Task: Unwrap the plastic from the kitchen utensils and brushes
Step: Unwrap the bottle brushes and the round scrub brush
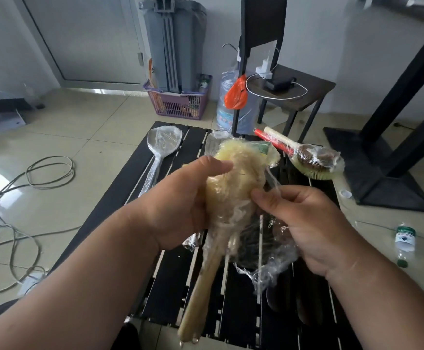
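Note:
My left hand (180,198) grips a pale yellow fibre brush (238,178) with a long wooden handle, held tilted above the black slatted table (170,281). Clear plastic wrap (269,258) clings to the brush and hangs loose below it. My right hand (304,221) pinches a strand of that wrap beside the brush head. A metal spoon wrapped in plastic (159,150) lies at the table's far left. Wrapped brushes with red and cream handles (309,157) lie at the far right.
Cables (29,183) loop over the tiled floor on the left. A purple basket (180,102), a large water jug (228,109) and a small side table (306,89) stand behind. A small bottle (405,243) lies on the floor at right, near a black table base (387,183).

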